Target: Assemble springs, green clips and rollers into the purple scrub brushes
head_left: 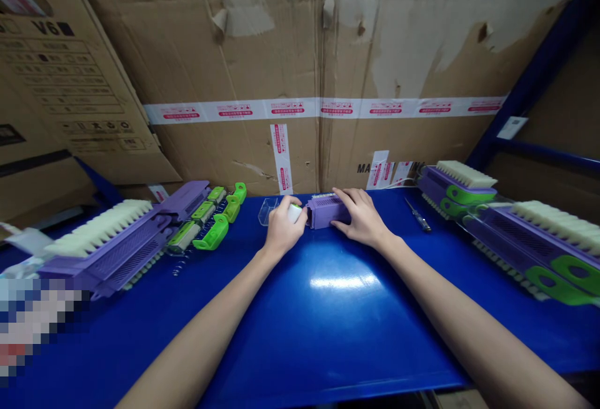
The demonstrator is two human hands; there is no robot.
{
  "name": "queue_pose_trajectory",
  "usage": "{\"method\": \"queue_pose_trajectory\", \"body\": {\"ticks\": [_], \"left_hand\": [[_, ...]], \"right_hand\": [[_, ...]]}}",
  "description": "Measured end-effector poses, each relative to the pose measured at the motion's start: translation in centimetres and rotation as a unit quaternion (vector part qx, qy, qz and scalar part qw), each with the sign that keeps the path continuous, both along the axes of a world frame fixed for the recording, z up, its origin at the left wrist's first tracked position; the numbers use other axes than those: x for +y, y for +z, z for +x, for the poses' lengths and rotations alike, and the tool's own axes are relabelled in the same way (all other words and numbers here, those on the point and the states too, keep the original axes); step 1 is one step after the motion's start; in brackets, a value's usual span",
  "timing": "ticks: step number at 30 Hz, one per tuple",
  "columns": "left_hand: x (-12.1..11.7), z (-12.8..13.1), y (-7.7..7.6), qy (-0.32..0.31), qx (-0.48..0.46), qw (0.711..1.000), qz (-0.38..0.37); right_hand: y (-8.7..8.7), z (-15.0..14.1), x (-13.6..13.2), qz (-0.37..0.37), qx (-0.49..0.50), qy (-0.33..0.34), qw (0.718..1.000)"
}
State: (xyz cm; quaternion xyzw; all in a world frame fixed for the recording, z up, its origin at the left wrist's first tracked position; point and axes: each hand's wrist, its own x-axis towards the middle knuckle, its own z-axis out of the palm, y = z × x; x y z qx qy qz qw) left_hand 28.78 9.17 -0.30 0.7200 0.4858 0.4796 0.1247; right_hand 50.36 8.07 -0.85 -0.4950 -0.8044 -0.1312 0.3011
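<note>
My left hand point(281, 227) is closed around a small white part point(295, 212) and holds it against the open left end of a purple plastic housing point(325, 211). My right hand point(359, 216) lies over that housing, fingers wrapped across its top and far side, pinning it to the blue table point(337, 321). A clear plastic piece point(267, 210) lies just left of my left hand. Both forearms reach in from the near edge.
To the left lie stacked purple housings with white brush strips point(100, 226) and several green clips point(213, 234). On the right are more purple and green assembled units point(510, 227). A small screwdriver point(419, 215) rests right of my right hand. Cardboard boxes point(300, 71) wall the back.
</note>
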Motion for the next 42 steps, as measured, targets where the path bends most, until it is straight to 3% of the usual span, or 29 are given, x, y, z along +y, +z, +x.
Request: {"method": "queue_pose_trajectory", "body": {"ticks": [2, 7, 15, 23, 31, 42], "left_hand": [[0.4, -0.4, 0.1, 0.007, -0.061, 0.998, -0.031], [1.9, -1.0, -0.4, -0.085, -0.208, 0.966, -0.131], [2.6, -0.5, -1.0, -0.157, -0.245, 0.942, -0.166], [2.1, -0.4, -1.1, -0.167, -0.33, 0.889, -0.268], [2.7, -0.9, -1.4, -0.147, -0.303, 0.912, -0.235], [3.4, -0.9, -1.6, -0.191, -0.211, 0.947, -0.15]], "right_hand": [[0.2, 0.0, -0.1, 0.003, 0.001, -0.002, 1.0], [0.4, 0.0, -0.2, -0.002, -0.001, -0.001, 1.0], [0.2, -0.2, -0.2, -0.003, 0.009, 0.003, 1.0], [0.1, -0.4, -0.3, 0.003, 0.02, -0.005, 1.0], [-0.1, -0.8, -0.2, 0.006, 0.043, -0.018, 0.999], [0.0, -1.1, -0.3, 0.013, 0.044, -0.042, 0.998]]}}
